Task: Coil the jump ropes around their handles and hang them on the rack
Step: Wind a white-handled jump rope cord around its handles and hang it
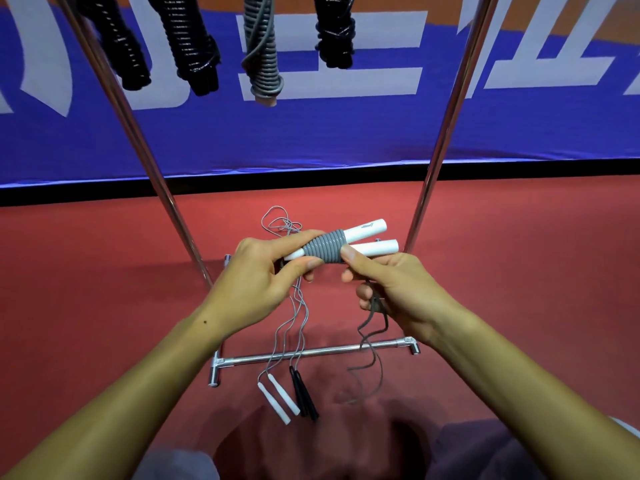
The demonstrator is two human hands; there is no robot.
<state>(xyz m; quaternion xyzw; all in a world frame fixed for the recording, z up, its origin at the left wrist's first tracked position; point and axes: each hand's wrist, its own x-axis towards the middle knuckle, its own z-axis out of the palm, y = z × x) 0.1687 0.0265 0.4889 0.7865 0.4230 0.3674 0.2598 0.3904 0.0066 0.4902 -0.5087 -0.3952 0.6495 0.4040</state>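
My left hand [266,271] grips a pair of white handles [372,239] held side by side, with grey rope coiled [323,249] round their middle. My right hand [384,284] pinches the loose grey rope [372,344] just below the coil; its tail hangs down to the floor. On the floor lie another white-handled rope [277,398] and a black-handled rope [303,393], both uncoiled. Several coiled ropes hang from the rack at the top: black ones [188,43] and a grey one [263,53].
The chrome rack's two uprights [446,126] slant on either side of my hands. Its base bar [318,351] lies across the red floor under my wrists. A blue banner with white letters [346,133] stands behind. My knees show at the bottom edge.
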